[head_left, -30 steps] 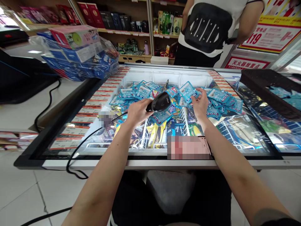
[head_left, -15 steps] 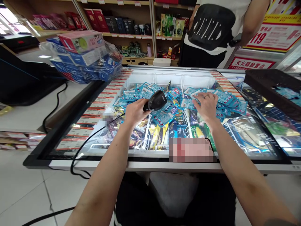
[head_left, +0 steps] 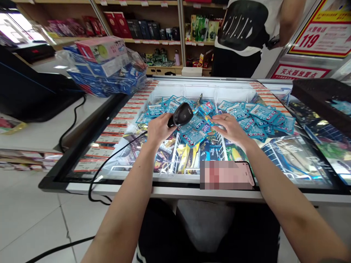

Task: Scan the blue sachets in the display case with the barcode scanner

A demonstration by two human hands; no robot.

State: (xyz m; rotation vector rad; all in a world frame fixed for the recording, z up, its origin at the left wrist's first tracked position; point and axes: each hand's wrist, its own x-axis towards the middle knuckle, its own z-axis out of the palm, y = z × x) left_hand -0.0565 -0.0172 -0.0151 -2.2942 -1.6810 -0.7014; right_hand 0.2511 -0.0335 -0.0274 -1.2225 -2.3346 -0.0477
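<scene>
My left hand (head_left: pixel 159 128) is wrapped round the handle of a black barcode scanner (head_left: pixel 183 114), its head pointing right above the packets. Fingers apart and stretched to the left, my right hand (head_left: pixel 229 128) hovers at or just over the middle of the blue packets; I cannot tell whether its fingertips touch one. Blue flat packets lie in a left pile (head_left: pixel 167 105), in a small group (head_left: pixel 193 136) below the scanner, and in a right pile (head_left: pixel 264 116). They rest on the glass top of a chest freezer (head_left: pixel 189 91), with wrapped ice creams visible below.
A phone (head_left: pixel 248 173) lies at the freezer's front edge. The scanner's cable (head_left: pixel 109 155) runs across the left side. Bagged boxes (head_left: pixel 102 67) stand back left, and a dark tray (head_left: pixel 323 104) sits at right. A person (head_left: pixel 241 40) stands behind the freezer.
My right hand has moved left, from the right pile to the middle of the packets, its fingers now stretched out. The left hand holds the scanner much as before. The view has shifted slightly.
</scene>
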